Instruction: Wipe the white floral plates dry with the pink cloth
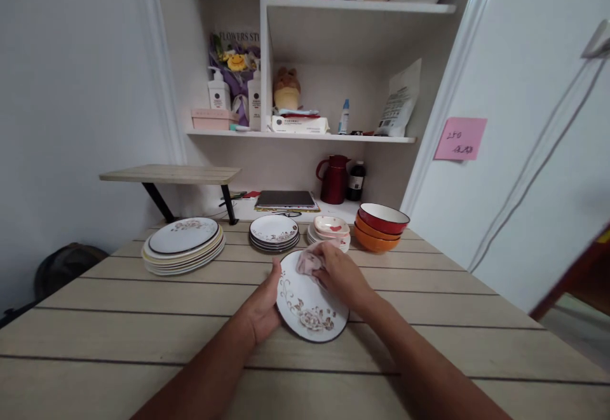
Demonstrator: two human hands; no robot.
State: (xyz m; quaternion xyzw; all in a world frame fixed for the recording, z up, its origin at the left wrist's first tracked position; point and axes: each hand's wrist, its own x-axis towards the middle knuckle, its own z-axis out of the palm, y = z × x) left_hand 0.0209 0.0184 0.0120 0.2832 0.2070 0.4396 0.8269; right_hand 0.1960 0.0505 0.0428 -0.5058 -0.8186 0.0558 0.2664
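A white plate [305,299] with a dark rim and a brown flower pattern is tilted towards me above the table. My left hand [264,305] grips its left edge, thumb on the rim and the other fingers hidden behind. Bunched in my right hand [340,274] is a pale pinkish cloth [311,260], pressed on the plate's upper face. Just behind the plate is a stack of small dark-rimmed plates [274,229]. Small dishes with red hearts [331,226] are stacked beyond my right hand.
Large plates [183,237] are stacked at the left, by a small raised wooden shelf [169,173]. Red and orange bowls [377,237] stand nested at the right. Along the back are a dark flat folder [286,199], a red jug [335,182] and a dark bottle [356,182].
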